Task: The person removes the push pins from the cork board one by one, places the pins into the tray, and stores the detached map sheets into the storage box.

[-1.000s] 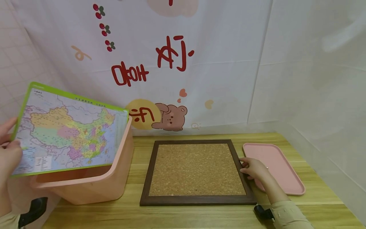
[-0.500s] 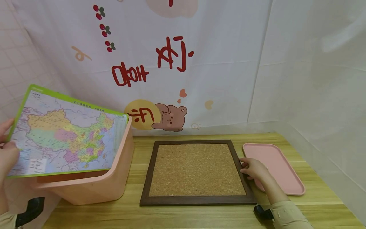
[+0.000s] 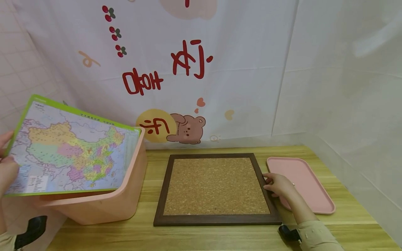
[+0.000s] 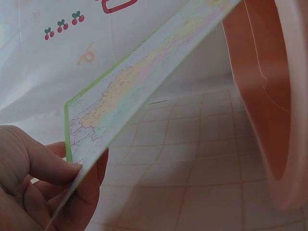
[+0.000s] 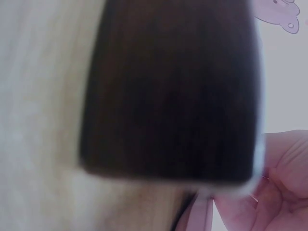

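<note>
My left hand [image 3: 7,170] pinches the left edge of a China map board [image 3: 84,150] with a green border. The board is tilted above a pink bin [image 3: 125,207], its far right corner right at the bin's rim. In the left wrist view the map is edge-on, with my thumb [image 4: 53,168] on its face and fingers behind. My right hand [image 3: 281,184] rests its fingertips at the right edge of a cork board [image 3: 216,186] in a dark brown frame, lying flat on the table. A blurred dark block [image 5: 168,96] fills much of the right wrist view.
A pink tray [image 3: 309,181] lies on the wood-grain table [image 3: 150,240] at the right, partly behind my right hand and forearm. A white printed cloth [image 3: 245,69] hangs behind the table. The bin stands at the table's left side.
My left hand and the map board have moved slightly left and down over the bin. The right hand and the cork board have stayed in place.
</note>
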Motion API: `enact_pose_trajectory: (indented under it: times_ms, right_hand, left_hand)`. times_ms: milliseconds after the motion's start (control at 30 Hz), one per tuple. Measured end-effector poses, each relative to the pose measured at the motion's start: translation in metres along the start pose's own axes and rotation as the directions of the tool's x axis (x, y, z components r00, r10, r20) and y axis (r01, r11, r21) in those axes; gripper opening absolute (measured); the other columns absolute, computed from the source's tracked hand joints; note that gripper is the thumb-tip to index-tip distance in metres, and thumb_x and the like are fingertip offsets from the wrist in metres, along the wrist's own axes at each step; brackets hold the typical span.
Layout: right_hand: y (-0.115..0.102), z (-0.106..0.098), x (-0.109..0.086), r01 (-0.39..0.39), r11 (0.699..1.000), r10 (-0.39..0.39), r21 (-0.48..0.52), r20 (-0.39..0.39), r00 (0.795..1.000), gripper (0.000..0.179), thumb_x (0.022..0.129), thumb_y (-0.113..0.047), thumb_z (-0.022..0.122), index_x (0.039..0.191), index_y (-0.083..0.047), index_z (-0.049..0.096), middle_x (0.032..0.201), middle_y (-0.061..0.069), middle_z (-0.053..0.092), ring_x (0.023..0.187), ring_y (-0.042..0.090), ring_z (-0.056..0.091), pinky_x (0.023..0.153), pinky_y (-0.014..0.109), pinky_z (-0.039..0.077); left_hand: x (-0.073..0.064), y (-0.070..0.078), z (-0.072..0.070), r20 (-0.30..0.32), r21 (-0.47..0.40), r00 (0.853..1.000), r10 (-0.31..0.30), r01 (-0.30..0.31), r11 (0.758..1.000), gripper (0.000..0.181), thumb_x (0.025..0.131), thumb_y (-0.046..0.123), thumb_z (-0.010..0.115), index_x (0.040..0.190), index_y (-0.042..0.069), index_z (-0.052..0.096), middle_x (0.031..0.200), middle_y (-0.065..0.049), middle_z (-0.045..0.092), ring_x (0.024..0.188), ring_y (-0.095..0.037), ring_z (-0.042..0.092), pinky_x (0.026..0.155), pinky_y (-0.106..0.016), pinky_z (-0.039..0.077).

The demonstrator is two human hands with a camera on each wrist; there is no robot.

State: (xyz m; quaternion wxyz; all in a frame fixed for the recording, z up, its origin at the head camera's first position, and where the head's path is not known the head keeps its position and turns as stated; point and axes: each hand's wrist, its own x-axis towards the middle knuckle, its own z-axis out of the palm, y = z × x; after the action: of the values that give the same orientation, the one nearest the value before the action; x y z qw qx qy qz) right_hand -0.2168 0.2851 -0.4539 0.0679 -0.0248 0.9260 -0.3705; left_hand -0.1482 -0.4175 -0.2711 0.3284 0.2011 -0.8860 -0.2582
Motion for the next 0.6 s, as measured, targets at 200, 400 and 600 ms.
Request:
enact_pose_trajectory:
  times_ms: [200, 400, 600]
  right_hand:
    - [0.000, 0.000, 0.000, -0.001, 1.000, 0.001, 0.005, -0.004, 1.000, 0.053, 0.091, 0.001, 0.067, 0.138, 0.013, 0.046, 0.112, 0.026, 0.060, 0.091, 0.033, 0.066, 0.063, 0.039, 0.057]
    - [0.000, 0.000, -0.001, 0.000, 1.000, 0.000, -0.007, -0.012, 1.000, 0.054, 0.090, 0.001, 0.068, 0.138, 0.012, 0.047, 0.112, 0.025, 0.061, 0.089, 0.032, 0.066, 0.063, 0.039, 0.057]
    - [0.001, 0.000, 0.000, 0.004, 1.000, -0.004, -0.006, -0.018, 1.000, 0.054, 0.090, 0.001, 0.069, 0.138, 0.012, 0.048, 0.111, 0.025, 0.061, 0.090, 0.032, 0.065, 0.062, 0.038, 0.057]
  left_hand:
    - [0.007, -0.014, 0.001, 0.016, 0.030, 0.990, 0.137, -0.137, 0.990, 0.071, 0.091, -0.008, 0.033, 0.158, 0.016, 0.027, 0.126, -0.038, 0.046, 0.073, -0.054, 0.054, 0.039, -0.008, 0.029]
    - [0.013, -0.011, 0.001, 0.076, 0.032, 0.982, 0.171, -0.174, 0.984, 0.072, 0.087, -0.009, 0.037, 0.156, 0.011, 0.030, 0.117, -0.039, 0.050, 0.060, -0.046, 0.058, 0.037, -0.015, 0.036]
    - [0.021, -0.004, 0.003, 0.152, 0.044, 0.978, 0.146, -0.154, 0.987, 0.076, 0.083, -0.013, 0.039, 0.155, 0.006, 0.027, 0.112, -0.040, 0.046, 0.067, -0.046, 0.054, 0.038, -0.021, 0.037]
